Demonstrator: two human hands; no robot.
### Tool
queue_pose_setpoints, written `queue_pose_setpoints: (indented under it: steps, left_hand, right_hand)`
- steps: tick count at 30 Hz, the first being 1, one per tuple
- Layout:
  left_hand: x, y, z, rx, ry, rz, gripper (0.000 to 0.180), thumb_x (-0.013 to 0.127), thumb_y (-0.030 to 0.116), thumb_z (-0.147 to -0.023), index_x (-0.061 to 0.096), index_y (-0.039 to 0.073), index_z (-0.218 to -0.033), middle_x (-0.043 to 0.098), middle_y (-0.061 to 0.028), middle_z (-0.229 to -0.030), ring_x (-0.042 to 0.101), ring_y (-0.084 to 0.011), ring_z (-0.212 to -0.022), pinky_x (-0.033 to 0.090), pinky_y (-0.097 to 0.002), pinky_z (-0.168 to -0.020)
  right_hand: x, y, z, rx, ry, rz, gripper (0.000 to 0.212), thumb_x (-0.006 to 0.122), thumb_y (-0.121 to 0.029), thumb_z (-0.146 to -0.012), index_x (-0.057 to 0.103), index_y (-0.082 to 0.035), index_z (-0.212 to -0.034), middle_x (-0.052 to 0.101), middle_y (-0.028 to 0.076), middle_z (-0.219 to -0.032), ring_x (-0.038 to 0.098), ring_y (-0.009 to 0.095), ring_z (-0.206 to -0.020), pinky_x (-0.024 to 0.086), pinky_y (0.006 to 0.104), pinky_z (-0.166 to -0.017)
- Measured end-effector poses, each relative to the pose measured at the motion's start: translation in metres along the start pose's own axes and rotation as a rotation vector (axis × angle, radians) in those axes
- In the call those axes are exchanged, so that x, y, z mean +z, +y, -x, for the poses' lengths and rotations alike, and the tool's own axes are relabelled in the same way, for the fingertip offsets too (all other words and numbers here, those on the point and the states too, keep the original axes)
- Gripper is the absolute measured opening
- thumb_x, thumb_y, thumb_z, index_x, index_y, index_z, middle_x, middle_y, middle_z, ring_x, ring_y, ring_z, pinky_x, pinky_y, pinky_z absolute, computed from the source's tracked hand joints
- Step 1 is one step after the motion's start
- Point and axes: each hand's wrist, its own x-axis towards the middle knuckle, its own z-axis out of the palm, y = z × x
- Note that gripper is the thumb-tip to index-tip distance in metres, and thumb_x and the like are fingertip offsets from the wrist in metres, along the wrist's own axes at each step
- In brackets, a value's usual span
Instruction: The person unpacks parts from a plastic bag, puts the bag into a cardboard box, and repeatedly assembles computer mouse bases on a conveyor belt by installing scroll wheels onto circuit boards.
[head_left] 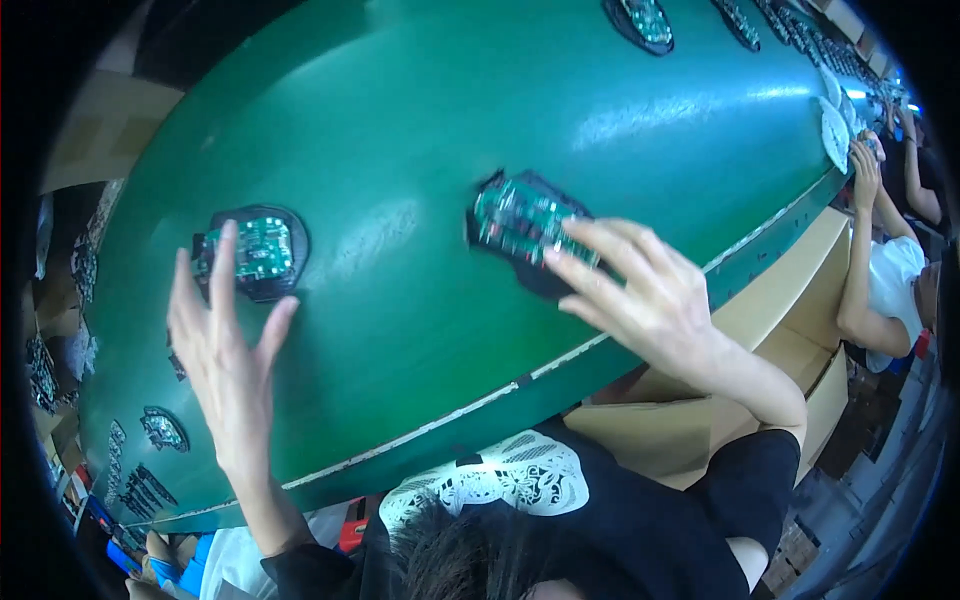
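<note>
My left hand (pixel 222 350) has its fingers spread at the near edge of a green circuit board (pixel 265 248) seated in a dark, rounded housing. The index fingertip overlaps the board, and the thumb is held apart from it. My right hand (pixel 655 290) reaches over the right end of another board in a dark housing (pixel 520 212), which lies tilted on the green surface. Its fingers are stretched out, with fingertips on or just above that board; slight blur hides the exact contact.
The long green work surface (pixel 400 130) has a pale worn edge. More boards in housings (pixel 645 22) lie at the far right, and small parts (pixel 163 428) at the near left. An open cardboard box (pixel 800 320) stands by my right arm. A co-worker (pixel 885 270) sits at far right.
</note>
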Motion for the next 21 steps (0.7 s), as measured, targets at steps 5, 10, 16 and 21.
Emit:
queue_pose_setpoints:
  steps: [5,10,16,21]
  left_hand:
    - [0.012,0.005,-0.003,0.047,-0.047,0.199,0.08,0.083,0.024,-0.079,0.046,0.024,-0.15,0.032,-0.0317,-0.154,0.04,-0.0463,-0.138,0.038,-0.0509,-0.112]
    - [0.01,0.015,-0.011,0.204,-0.095,0.313,0.082,0.085,0.018,-0.074,0.05,0.026,-0.148,0.027,-0.0251,-0.159,0.037,-0.0425,-0.141,0.039,-0.0487,-0.115]
    - [0.009,0.007,-0.003,0.357,-0.161,0.4,0.081,0.087,0.024,-0.066,0.056,0.027,-0.142,0.028,-0.0267,-0.158,0.034,-0.0484,-0.142,0.037,-0.0514,-0.116]
    - [0.006,0.016,0.01,0.459,-0.106,0.41,0.087,0.089,0.033,-0.065,0.053,0.031,-0.144,0.028,-0.0276,-0.157,0.037,-0.0481,-0.14,0.035,-0.0554,-0.115]
  right_hand:
    - [0.004,0.059,-0.055,0.089,0.12,0.142,0.043,0.077,-0.031,-0.083,0.067,-0.018,-0.123,0.063,0.004,-0.121,0.063,0.025,-0.103,0.058,0.0362,-0.075]
    - [0.009,0.1,-0.106,0.163,0.189,0.186,0.041,0.073,-0.033,-0.088,0.067,-0.015,-0.124,0.063,0.005,-0.124,0.061,0.027,-0.11,0.057,0.041,-0.082]
    - [-0.022,0.059,-0.183,0.012,0.398,0.249,0.041,0.072,-0.028,-0.088,0.067,-0.006,-0.122,0.064,0.009,-0.124,0.06,0.03,-0.114,0.054,0.0423,-0.091]
    - [-0.016,0.029,-0.346,0.025,0.239,0.13,0.027,0.063,-0.024,-0.087,0.074,-0.001,-0.097,0.071,0.019,-0.108,0.067,0.035,-0.103,0.056,0.0464,-0.089]
